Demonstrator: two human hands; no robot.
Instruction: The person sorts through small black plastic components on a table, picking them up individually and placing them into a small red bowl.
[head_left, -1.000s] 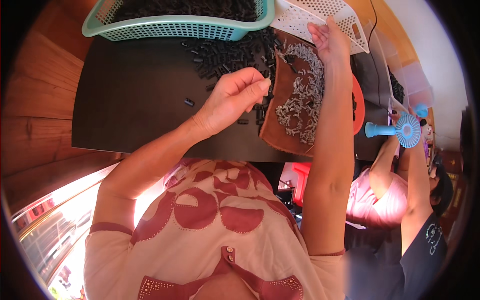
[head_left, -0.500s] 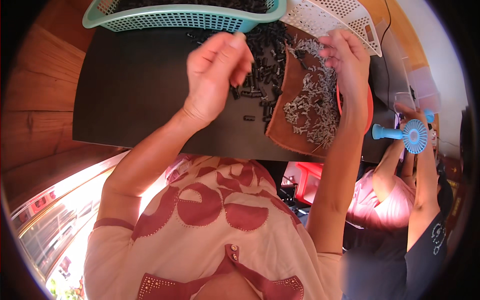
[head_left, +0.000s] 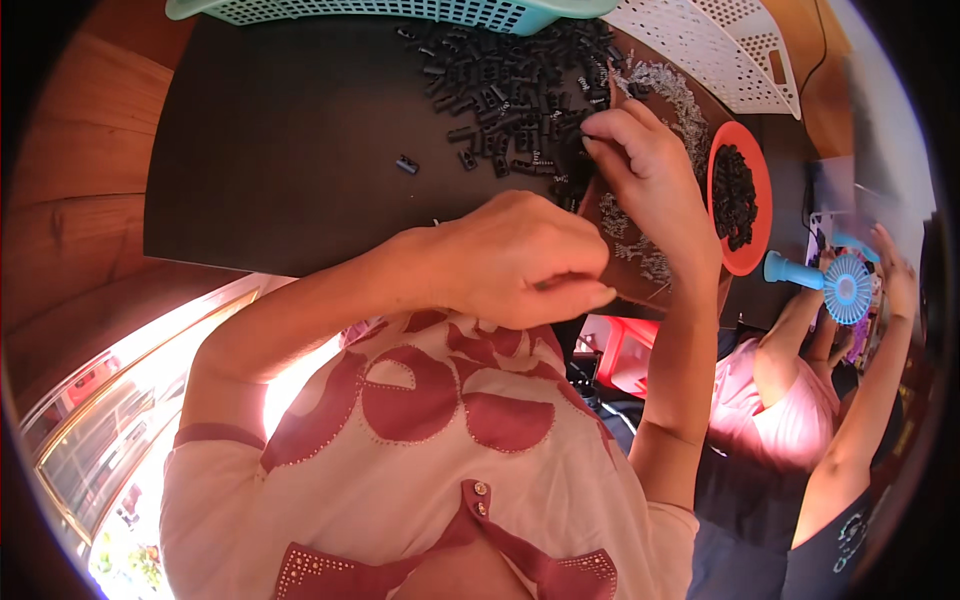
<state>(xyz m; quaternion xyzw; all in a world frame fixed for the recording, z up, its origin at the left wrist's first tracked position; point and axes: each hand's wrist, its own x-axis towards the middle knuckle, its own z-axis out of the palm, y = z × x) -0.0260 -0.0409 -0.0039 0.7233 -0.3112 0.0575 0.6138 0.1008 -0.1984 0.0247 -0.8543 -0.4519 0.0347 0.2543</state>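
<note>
Brown wood [head_left: 80,180] fills the left edge of the frame, and beside it we record a dark tabletop [head_left: 280,140] extending across the upper half. At the top left and centre, we see the perforated side of a teal basket [head_left: 400,12], cut off by the frame. One black piece [head_left: 407,164] lies by itself on the table, left of a loose pile of black pieces [head_left: 500,95] at upper centre; we observe small coils among the pile.

Near the middle of the frame we find the left hand [head_left: 530,260], its fingers curled toward the palm and the thumb reaching to the right. We cannot tell whether it contains anything. Further right and higher, the right hand [head_left: 645,165] has thumb and forefinger drawn close together at the pile's right edge; we cannot tell whether a piece is pinched between them.

Partly behind this hand we note a brown cloth [head_left: 640,287] strewn with silver springs [head_left: 676,90]. At the upper right stands a white perforated basket [head_left: 700,50]; below it, a red bowl [head_left: 740,262] contains more black pieces. Towards the right edge we list a blue fan [head_left: 848,290] and, below it, a co-worker's pink clothing [head_left: 770,400].
</note>
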